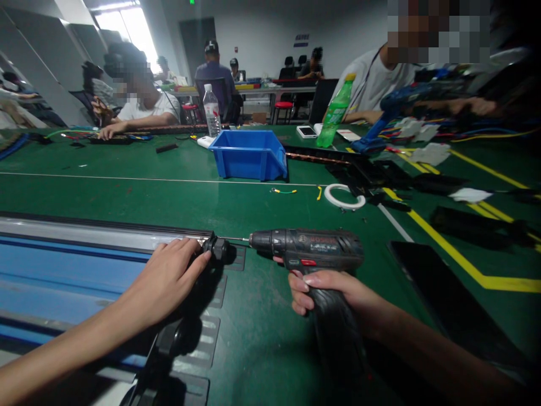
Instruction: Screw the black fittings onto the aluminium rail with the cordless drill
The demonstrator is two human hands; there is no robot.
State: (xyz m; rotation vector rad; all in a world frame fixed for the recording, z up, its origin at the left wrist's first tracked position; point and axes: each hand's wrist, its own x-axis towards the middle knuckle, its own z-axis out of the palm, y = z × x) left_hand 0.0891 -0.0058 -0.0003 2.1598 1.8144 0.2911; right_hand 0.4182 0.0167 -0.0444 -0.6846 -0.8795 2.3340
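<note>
My right hand [333,290] is wrapped round the handle of a black Bosch cordless drill [321,248]. Its long thin bit [236,239] points left, the tip at the end of a long silver rail [105,234]; whether it sits in a screw cannot be made out. My left hand [173,268] lies over the rail's end, fingers on top and thumb against a black knob-like fitting [220,249]. Blue panels [63,265] lie alongside the rail, partly under my left forearm. Slotted grey tabs [207,341] stick out from the ends.
Beyond the drill stand a blue bin [249,158], a white ring [344,197] and short yellow-green wires [284,192]. A green bottle [336,113] and a clear bottle [211,110] stand farther back. A flat black panel [439,293] lies right. Co-workers sit across the table.
</note>
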